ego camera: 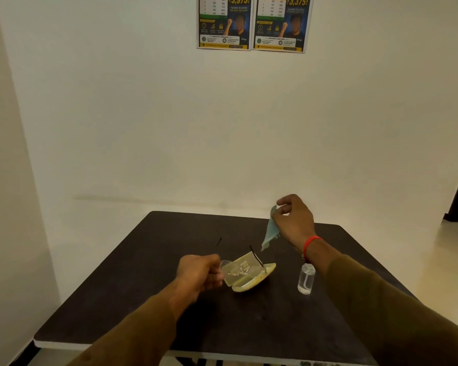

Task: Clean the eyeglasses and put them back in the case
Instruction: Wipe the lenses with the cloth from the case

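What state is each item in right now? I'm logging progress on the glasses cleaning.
Eyeglasses: out of the case, temples unfolded, held by the left hand.
Case: open, lying on the table.
Cloth: hanging loose, pinched by the right hand, raised above the table.
Bottle: upright on the table, holding clear liquid; its top is hidden behind the right wrist.

Two hands (pixel 200 273), one eyeglasses (pixel 237 269), one case (pixel 254 282), one cloth (pixel 270 231), one bottle (pixel 306 280), two posters (pixel 224 22).
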